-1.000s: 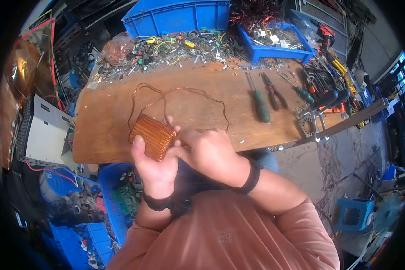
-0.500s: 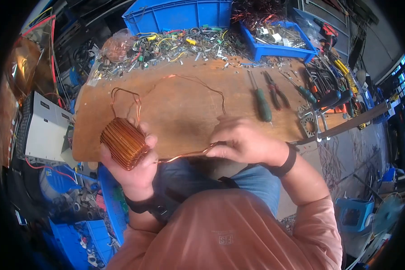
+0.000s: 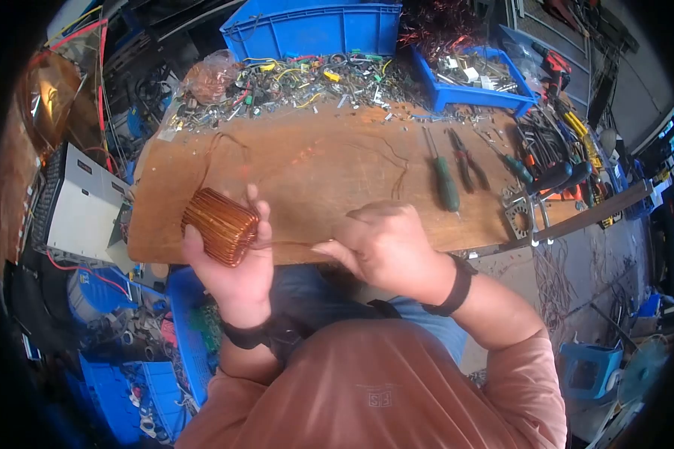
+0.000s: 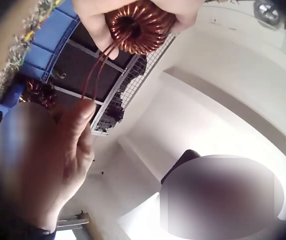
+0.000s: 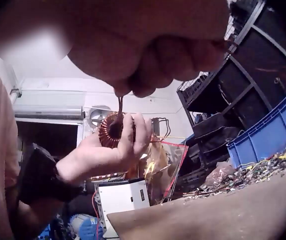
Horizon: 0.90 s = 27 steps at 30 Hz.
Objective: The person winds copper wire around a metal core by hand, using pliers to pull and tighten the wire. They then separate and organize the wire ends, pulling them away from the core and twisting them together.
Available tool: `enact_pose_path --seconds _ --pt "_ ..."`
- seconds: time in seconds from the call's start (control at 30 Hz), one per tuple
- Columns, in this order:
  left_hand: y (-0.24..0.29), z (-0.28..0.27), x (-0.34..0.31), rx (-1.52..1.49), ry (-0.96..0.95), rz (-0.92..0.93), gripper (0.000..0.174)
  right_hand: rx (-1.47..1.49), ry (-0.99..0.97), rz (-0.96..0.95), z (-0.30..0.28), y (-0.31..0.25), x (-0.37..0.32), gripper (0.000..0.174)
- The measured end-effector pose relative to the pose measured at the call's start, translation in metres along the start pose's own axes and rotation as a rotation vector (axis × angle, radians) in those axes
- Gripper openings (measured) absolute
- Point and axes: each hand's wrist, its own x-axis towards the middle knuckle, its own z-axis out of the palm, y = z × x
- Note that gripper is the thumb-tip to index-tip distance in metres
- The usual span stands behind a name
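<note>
Coil [image 3: 219, 224] in left hand [image 3: 236, 277] — wire [image 4: 94, 72] trailing out.

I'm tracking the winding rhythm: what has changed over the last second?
The right hand, pinching the wire, pulled out to the right half a second ago and has now come back toward the copper coil, so the stretch between them is shorter. Unchanged: the left hand grips the coil, and the green screwdriver lies where it was.
</note>
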Motion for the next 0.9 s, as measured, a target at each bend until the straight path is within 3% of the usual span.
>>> enact_pose_path --seconds 0.17,0.3,0.43,0.63,0.7,0.9 --pt "-0.019 0.005 -0.003 0.098 0.07 0.006 0.061 -0.01 0.048 -0.025 0.03 -0.009 0.011 0.03" --pt "-0.022 0.008 -0.001 0.175 0.111 0.072 0.06 -0.017 0.098 -0.056 0.034 -0.008 0.016 0.013" --pt "-0.025 0.011 -0.003 0.261 0.177 0.111 0.061 -0.016 0.094 -0.057 0.046 -0.006 0.016 0.027" --pt "0.002 0.009 -0.003 0.091 -0.07 -0.058 0.064 0.149 0.039 -0.113 0.041 -0.012 0.013 0.029" --pt "0.014 0.011 0.0 -0.005 -0.143 -0.131 0.066 0.131 -0.087 -0.115 0.026 -0.01 0.014 0.031" --pt "0.029 -0.003 -0.003 -0.037 -0.188 -0.165 0.069 0.187 -0.246 -0.214 0.0 0.016 0.006 0.031"
